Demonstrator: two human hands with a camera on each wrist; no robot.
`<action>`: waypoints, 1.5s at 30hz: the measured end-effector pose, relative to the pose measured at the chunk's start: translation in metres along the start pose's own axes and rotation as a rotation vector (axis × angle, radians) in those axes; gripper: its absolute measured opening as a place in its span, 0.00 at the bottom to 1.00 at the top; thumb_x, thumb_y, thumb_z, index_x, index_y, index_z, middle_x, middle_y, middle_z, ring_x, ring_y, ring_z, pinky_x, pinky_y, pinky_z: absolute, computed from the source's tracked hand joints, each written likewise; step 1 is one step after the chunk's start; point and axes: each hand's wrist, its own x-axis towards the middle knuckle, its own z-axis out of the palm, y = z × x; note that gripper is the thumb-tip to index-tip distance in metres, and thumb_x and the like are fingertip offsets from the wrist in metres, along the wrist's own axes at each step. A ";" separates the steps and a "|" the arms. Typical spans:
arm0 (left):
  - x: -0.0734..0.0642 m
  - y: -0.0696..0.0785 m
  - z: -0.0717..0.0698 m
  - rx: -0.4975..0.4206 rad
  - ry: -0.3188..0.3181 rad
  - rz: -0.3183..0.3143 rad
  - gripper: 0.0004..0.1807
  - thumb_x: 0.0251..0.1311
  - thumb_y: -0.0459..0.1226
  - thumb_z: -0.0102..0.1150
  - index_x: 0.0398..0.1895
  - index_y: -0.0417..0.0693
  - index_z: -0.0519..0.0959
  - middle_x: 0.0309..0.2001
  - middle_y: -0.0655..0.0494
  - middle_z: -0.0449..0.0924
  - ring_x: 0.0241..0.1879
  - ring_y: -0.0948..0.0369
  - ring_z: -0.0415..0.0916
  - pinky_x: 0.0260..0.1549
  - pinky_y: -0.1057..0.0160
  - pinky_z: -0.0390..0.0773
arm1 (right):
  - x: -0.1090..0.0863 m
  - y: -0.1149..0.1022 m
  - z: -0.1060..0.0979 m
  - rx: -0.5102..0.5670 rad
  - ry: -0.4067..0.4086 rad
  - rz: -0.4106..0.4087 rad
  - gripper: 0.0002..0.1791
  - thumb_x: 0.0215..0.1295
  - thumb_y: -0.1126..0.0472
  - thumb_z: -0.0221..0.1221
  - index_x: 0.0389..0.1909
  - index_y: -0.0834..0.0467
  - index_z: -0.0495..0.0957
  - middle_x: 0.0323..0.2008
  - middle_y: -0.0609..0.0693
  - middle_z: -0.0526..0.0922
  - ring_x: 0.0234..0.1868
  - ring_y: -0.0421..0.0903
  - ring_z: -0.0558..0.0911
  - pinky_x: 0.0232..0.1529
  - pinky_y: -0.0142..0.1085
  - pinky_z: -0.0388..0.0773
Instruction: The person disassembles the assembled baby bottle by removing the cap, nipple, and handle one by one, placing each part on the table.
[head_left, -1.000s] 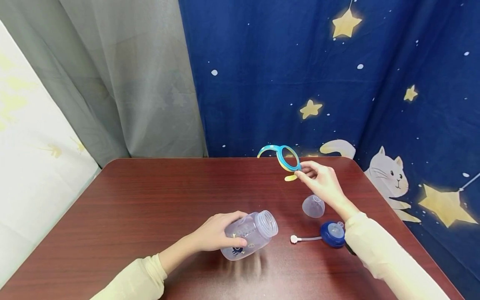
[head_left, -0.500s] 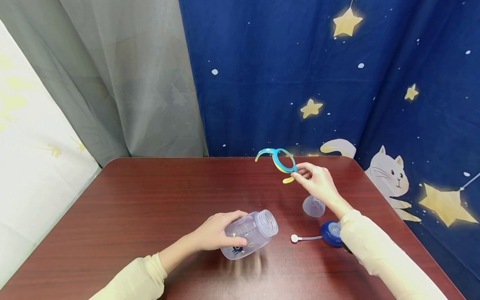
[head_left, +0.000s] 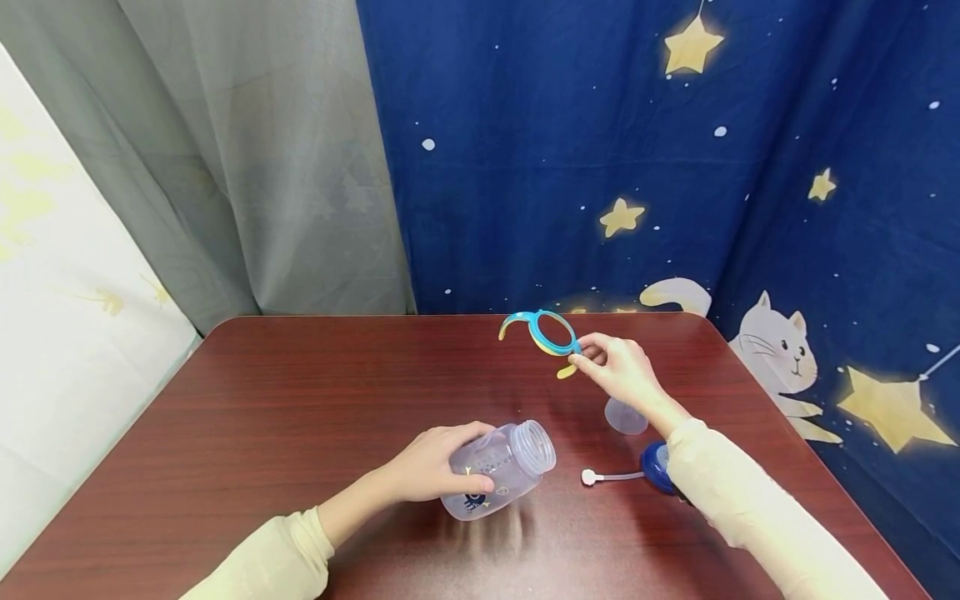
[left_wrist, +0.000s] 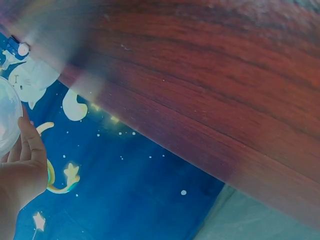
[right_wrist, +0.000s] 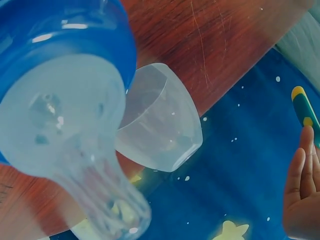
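My left hand (head_left: pixel 431 467) grips a clear baby bottle (head_left: pixel 495 475), tilted over the table with its uncapped threaded mouth toward the right. Between the thumb and fingers of my right hand (head_left: pixel 618 368) is a blue and yellow bottle handle ring (head_left: pixel 536 331), held up above the table behind the bottle. Below my right forearm lies a blue collar (head_left: pixel 654 471) with a clear nipple (right_wrist: pixel 85 135); a thin straw with a white weighted end (head_left: pixel 588 477) extends from it. The translucent dome cap (head_left: pixel 622 418) stands behind it, partly hidden by my right wrist.
A dark red wooden table (head_left: pixel 315 392) spreads beneath everything. Past its far edge hang a grey curtain (head_left: pixel 300 167) and a blue curtain (head_left: pixel 525 150) with stars and a white cat. A pale cloth (head_left: pixel 67 292) is at the left.
My right hand has brought the handle ring left and lower, nearer the bottle. Its sleeve now covers more of the blue collar. The left hand and bottle stay where they were.
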 end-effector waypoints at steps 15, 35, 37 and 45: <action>0.000 -0.002 0.000 -0.006 0.000 0.002 0.28 0.46 0.56 0.59 0.51 0.60 0.70 0.38 0.68 0.74 0.34 0.69 0.71 0.30 0.65 0.71 | 0.004 -0.002 0.013 -0.041 -0.079 0.060 0.12 0.50 0.54 0.64 0.34 0.56 0.79 0.22 0.41 0.78 0.21 0.38 0.74 0.22 0.36 0.67; -0.001 -0.004 0.001 -0.007 -0.003 -0.001 0.28 0.46 0.56 0.59 0.51 0.60 0.70 0.38 0.68 0.75 0.33 0.70 0.71 0.30 0.66 0.71 | 0.003 0.002 0.027 -0.050 -0.155 0.132 0.11 0.51 0.53 0.62 0.32 0.55 0.79 0.20 0.39 0.78 0.16 0.36 0.74 0.21 0.37 0.66; -0.001 -0.004 0.001 -0.013 -0.008 -0.004 0.28 0.46 0.56 0.59 0.51 0.60 0.69 0.38 0.68 0.74 0.34 0.70 0.71 0.30 0.65 0.71 | 0.003 0.002 0.028 -0.056 -0.165 0.140 0.10 0.51 0.53 0.62 0.32 0.54 0.79 0.20 0.39 0.78 0.16 0.36 0.74 0.21 0.37 0.65; -0.001 -0.004 0.000 -0.014 -0.004 0.002 0.27 0.46 0.56 0.59 0.51 0.61 0.69 0.38 0.69 0.74 0.34 0.70 0.71 0.30 0.66 0.71 | 0.003 0.001 0.031 -0.072 -0.194 0.167 0.11 0.51 0.52 0.62 0.32 0.54 0.79 0.19 0.40 0.78 0.16 0.36 0.74 0.21 0.37 0.66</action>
